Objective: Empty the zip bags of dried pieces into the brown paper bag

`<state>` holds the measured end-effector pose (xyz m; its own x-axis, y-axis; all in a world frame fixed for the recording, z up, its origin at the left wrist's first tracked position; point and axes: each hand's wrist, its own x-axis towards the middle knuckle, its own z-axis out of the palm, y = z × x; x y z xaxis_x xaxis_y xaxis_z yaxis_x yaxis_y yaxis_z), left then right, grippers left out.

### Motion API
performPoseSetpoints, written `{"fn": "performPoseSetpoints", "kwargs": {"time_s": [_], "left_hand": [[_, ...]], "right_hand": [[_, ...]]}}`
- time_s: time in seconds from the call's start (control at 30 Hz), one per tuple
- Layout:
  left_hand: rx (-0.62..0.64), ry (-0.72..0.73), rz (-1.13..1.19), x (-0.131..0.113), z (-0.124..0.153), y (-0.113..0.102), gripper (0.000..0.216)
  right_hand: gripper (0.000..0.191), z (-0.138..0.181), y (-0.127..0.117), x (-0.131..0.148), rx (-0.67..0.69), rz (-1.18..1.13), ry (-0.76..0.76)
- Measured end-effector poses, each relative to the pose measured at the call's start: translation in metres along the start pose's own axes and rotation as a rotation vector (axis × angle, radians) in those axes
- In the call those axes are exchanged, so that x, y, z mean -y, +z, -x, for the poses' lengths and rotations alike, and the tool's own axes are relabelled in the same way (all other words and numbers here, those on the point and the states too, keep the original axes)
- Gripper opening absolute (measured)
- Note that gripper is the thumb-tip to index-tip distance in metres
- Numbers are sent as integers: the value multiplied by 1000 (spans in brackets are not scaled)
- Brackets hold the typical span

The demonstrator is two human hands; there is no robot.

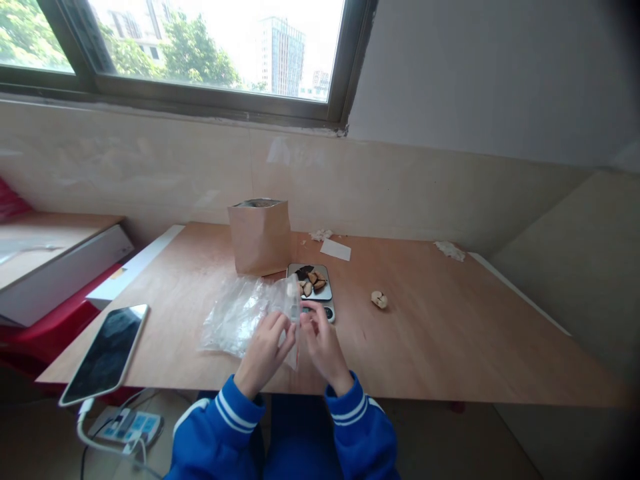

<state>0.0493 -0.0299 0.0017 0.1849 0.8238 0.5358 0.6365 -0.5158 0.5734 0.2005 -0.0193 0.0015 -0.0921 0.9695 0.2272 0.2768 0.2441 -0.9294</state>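
My left hand [267, 347] and my right hand [321, 343] both pinch a small clear plastic bag [293, 303], holding it upright between them just above the table's front edge. Blue sleeves with white stripes cover both wrists. Right behind the bag stands a small kitchen scale [327, 312] with several brown and dark nut-like pieces [310, 280] on its platform. A heap of more clear plastic bags [235, 317] lies to the left of my hands.
A brown paper bag [260, 237] stands open behind the scale on the wooden table [450, 333]. One loose pale piece [379, 299] lies right of the scale. A phone [107, 353] on a cable rests at the left corner. Paper scraps [335, 249] lie near the wall.
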Motion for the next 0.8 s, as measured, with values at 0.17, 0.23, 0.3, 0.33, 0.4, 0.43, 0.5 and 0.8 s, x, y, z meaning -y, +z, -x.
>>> {"fn": "performPoseSetpoints", "kwargs": {"time_s": [0.17,0.23,0.3,0.33,0.4,0.43,0.5,0.8], "left_hand": [[-220,-183,165,-4,-4,-21,26],[-396,-338,170,0,-9,-33,26],[-435,-402,154,5,-16,-39,25],[-416,-418,148,8,-20,-39,24],[-371,-463,150,15,-29,-33,23],[-363,-490,151,19,-33,-28,24],[-388,-522,141,28,-42,-17,26],[-358,-604,177,56,-64,7,27]], "right_hand": [[31,-18,4,-1,-27,-101,61],[32,-28,-10,-6,-3,-133,92],[31,-37,-23,-8,100,-127,69],[31,-41,-29,-9,149,-105,36],[31,-52,-36,-13,148,-20,-53],[31,-59,-38,-17,99,45,-108],[34,-75,-40,-33,-13,214,-208],[41,-102,-46,-86,66,617,-308]]}}
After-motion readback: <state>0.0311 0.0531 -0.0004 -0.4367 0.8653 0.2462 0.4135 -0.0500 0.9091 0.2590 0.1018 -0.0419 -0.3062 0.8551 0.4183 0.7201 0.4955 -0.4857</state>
